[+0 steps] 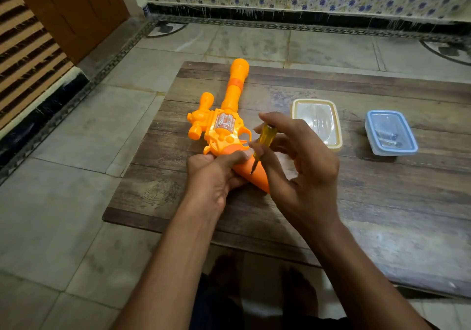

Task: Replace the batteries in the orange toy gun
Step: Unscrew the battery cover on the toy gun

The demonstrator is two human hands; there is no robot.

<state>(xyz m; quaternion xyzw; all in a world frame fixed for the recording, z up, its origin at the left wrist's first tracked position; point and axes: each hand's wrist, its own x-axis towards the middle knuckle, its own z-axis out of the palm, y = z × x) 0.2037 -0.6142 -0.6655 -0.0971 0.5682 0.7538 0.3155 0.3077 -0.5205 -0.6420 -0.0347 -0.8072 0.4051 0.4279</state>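
Head view, the only one I have, looks down on a worn wood-grain tabletop point(382, 202) over a tiled floor. I see the orange toy gun point(226, 126) lying flat left of centre, its long axis running from the grip at mid-frame up and slightly right to the muzzle near the top edge of the tabletop. It is glossy moulded plastic, bright orange-yellow with a silver glittery panel on the body, a stubby scope on its left side and a darker matte orange grip point(257, 174) pointing down-right toward me. My left hand point(214, 174) is clenched around that grip from the left side, thumb lying across its upper part, pinning it. My right hand point(298, 156) comes in from the right and pinches a small screwdriver point(262, 143) with a translucent yellow handle between thumb and fingertips; the shaft slants down-left and its tip meets the grip's upper face, just beside my left thumb. So the work point sits directly between both hands, the right one nearer the tool end. I judge the battery cover screw is being worked, though I cannot make out the screw itself. To the right stand a cream-rimmed clear container point(317, 123) and, further right, a blue-lidded container point(391, 132) holding small items I cannot identify.
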